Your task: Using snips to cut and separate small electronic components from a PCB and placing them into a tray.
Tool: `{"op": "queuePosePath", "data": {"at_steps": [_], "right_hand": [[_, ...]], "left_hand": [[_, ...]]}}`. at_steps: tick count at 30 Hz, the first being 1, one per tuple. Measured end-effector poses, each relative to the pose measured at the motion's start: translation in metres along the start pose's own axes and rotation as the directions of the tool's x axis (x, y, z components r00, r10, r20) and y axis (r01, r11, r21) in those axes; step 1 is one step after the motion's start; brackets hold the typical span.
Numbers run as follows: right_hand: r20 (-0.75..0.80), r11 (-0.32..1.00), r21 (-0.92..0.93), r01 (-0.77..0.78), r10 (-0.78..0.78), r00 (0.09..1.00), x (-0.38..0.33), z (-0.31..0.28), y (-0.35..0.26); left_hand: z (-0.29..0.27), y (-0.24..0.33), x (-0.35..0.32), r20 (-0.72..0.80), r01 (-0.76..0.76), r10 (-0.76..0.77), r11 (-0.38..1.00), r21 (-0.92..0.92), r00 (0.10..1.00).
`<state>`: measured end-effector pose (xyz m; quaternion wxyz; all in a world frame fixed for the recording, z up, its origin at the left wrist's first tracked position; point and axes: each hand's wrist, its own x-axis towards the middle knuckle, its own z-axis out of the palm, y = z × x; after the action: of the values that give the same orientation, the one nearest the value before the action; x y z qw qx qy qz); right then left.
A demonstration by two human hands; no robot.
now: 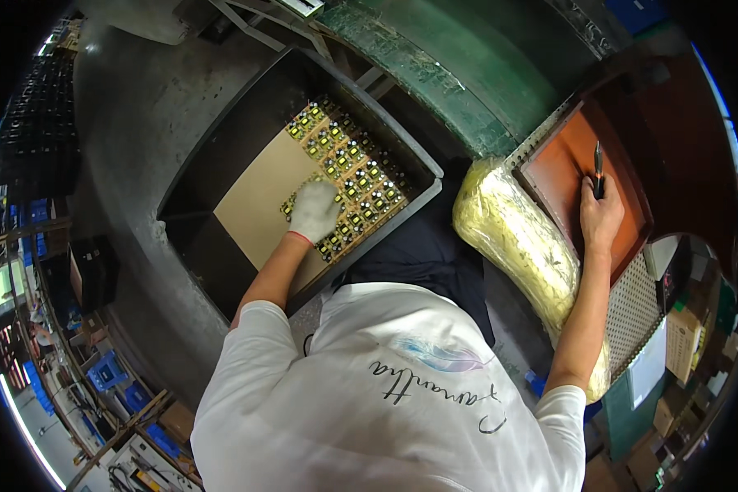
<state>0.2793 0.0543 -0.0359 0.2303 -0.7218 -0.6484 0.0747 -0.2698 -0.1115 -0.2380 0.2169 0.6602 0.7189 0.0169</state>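
My left hand [315, 211], in a whitish glove with a red cuff edge, reaches into a large black bin [438, 182]. Its fingers curl over a small circuit board panel [287, 207] that juts out over a brown cardboard sheet [254, 194]; the fingertips are partly hidden. Rows of circuit boards [361, 180] with yellow and black parts cover the right side of the sheet. Bare, my right hand [601, 217] is closed round a slim black-and-orange hand tool [598, 168], its tip pointing away from me. It is above an orange-red tray [562, 160].
A yellowish padded roll wrapped in clear plastic [520, 234] lies between my right forearm and the bin. Beyond the bin runs a green worktop [467, 98] with a worn edge. A perforated metal panel [631, 316] lies at right. Shelves with blue bins [106, 371] stand far left.
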Motion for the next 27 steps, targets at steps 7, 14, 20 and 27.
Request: {"op": "queuePosePath", "data": {"at_steps": [7, 14, 20, 27], "right_hand": [[-0.018, 1.0, 0.02, 0.01, -0.01, 1.0, -0.003, 0.003, 0.002], [-0.016, 1.0, 0.01, 0.018, -0.018, 1.0, -0.004, 0.002, 0.002], [-0.033, 0.999, 0.0, 0.033, -0.033, 0.999, -0.001, 0.006, 0.001], [-0.042, 1.0, 0.014, 0.02, -0.02, 0.999, 0.002, -0.011, -0.009]], "left_hand": [[0.008, 0.029, -0.033, -0.056, -0.339, 0.346, 0.935, 0.106, 0.936], [0.015, 0.028, -0.036, -0.068, -0.322, 0.335, 0.935, 0.147, 0.94], [0.01, 0.029, -0.035, -0.072, -0.302, 0.316, 0.94, 0.159, 0.946], [0.021, -0.031, -0.013, -0.326, 0.193, -0.25, 0.961, -0.198, 0.912]]}}
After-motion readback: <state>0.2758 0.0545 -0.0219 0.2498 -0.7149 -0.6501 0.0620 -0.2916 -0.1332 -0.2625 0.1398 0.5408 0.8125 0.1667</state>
